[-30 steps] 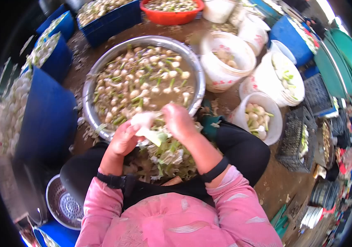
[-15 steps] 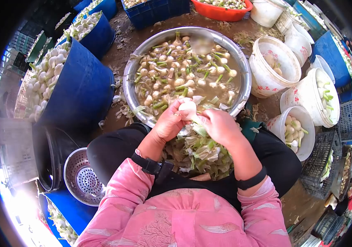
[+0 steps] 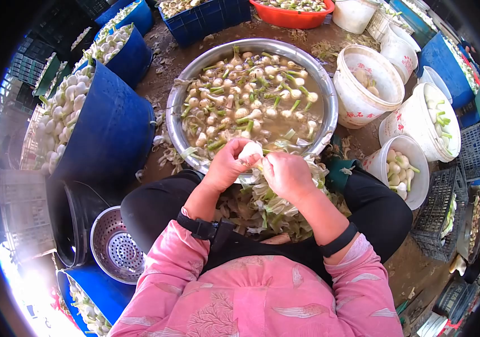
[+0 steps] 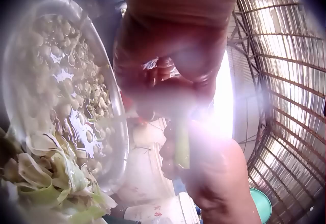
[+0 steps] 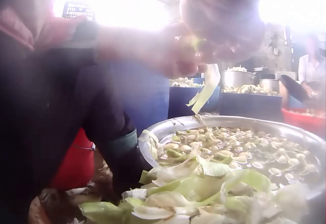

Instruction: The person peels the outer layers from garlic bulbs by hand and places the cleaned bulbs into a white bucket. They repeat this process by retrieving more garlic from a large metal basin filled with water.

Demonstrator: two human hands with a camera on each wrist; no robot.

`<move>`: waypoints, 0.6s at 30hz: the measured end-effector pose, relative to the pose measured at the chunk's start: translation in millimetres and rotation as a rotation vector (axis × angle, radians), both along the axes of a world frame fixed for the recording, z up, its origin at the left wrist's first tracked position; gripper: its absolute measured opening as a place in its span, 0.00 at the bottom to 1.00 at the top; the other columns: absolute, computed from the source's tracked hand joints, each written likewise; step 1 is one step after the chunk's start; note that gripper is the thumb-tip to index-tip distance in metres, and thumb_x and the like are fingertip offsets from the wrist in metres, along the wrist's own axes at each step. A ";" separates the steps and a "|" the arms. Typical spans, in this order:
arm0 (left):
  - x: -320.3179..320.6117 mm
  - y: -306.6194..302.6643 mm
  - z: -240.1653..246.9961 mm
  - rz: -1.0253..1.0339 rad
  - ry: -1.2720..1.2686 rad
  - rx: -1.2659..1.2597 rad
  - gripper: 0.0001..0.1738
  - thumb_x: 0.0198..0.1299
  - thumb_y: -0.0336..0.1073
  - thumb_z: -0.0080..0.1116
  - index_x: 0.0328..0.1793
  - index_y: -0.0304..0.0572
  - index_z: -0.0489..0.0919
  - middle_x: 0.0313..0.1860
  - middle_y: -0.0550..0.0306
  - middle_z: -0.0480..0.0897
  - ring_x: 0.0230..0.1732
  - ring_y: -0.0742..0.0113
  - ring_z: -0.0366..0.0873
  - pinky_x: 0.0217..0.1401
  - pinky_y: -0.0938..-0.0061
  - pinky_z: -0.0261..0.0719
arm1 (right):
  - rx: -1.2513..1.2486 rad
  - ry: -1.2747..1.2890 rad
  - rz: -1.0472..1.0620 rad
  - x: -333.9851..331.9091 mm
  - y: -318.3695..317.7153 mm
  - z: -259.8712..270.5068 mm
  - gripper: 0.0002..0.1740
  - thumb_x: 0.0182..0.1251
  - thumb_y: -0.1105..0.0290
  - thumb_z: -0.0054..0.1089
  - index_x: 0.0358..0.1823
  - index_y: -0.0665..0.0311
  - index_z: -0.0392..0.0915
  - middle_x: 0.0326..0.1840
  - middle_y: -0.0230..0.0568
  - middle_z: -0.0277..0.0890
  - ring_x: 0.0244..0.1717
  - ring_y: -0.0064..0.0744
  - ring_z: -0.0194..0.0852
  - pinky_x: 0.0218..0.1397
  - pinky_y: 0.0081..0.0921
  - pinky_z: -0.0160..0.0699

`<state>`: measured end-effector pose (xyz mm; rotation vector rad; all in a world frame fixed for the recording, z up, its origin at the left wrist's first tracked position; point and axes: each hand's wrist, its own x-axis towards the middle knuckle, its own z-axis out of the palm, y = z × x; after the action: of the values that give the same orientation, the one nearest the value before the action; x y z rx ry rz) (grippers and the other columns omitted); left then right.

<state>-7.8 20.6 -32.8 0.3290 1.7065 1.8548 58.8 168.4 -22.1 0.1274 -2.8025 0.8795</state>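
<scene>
My left hand (image 3: 227,165) holds a white garlic bulb (image 3: 250,150) over the near rim of a metal basin (image 3: 173,121). Close beside it, my right hand (image 3: 289,175) pinches the bulb's green stem (image 4: 182,145) with curled fingers. From under the hands a pale strip of peel (image 5: 209,88) dangles in the right wrist view. Many stemmed garlic bulbs (image 3: 254,114) float in the basin's brownish water. Below the hands, between the knees, lies a heap of peelings (image 3: 285,210).
White buckets (image 3: 368,84) stand to the right, one small bucket (image 3: 419,185) holding bulbs. A large blue tub (image 3: 108,121) full of garlic is on the left, with a metal colander (image 3: 102,236) by the left knee. Behind the basin are a red basin (image 3: 290,16) and a blue crate (image 3: 209,22).
The head view swung left, then steadied. The pale green leaf that hung below the bulb no longer shows there. The right hand's fingers have curled in tighter at the stem.
</scene>
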 end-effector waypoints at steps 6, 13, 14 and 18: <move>1.1 -0.7 0.6 -0.081 0.387 -0.240 0.22 0.55 0.47 0.50 0.45 0.35 0.67 0.36 0.57 0.74 0.37 0.72 0.70 0.40 0.78 0.68 | -0.057 -0.046 -0.072 1.7 -5.8 2.1 0.11 0.53 0.67 0.46 0.19 0.65 0.68 0.18 0.47 0.69 0.22 0.48 0.69 0.26 0.37 0.67; 4.3 -1.7 5.1 -0.121 0.292 -0.178 0.22 0.61 0.50 0.35 0.45 0.37 0.67 0.30 0.60 0.72 0.29 0.75 0.67 0.32 0.82 0.67 | -0.286 -0.056 -0.038 -1.1 9.8 14.3 0.07 0.55 0.70 0.46 0.23 0.66 0.68 0.22 0.47 0.69 0.26 0.48 0.67 0.29 0.35 0.65; 4.6 -1.2 4.0 -0.133 0.281 -0.190 0.24 0.61 0.52 0.33 0.46 0.37 0.67 0.31 0.61 0.72 0.29 0.77 0.67 0.30 0.84 0.67 | -0.294 -0.041 0.034 -2.2 11.5 16.0 0.07 0.55 0.69 0.48 0.25 0.66 0.69 0.24 0.46 0.69 0.27 0.47 0.67 0.29 0.34 0.65; 7.8 0.2 8.2 -0.157 0.268 -0.258 0.25 0.60 0.54 0.35 0.44 0.37 0.68 0.30 0.62 0.72 0.27 0.77 0.67 0.28 0.83 0.67 | -0.256 0.032 0.108 0.2 9.2 16.9 0.07 0.54 0.66 0.48 0.25 0.62 0.71 0.23 0.45 0.70 0.27 0.46 0.68 0.29 0.35 0.66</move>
<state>0.0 20.8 -24.6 0.6079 2.0093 1.5094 59.0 177.6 -5.2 0.2529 -2.6455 1.2395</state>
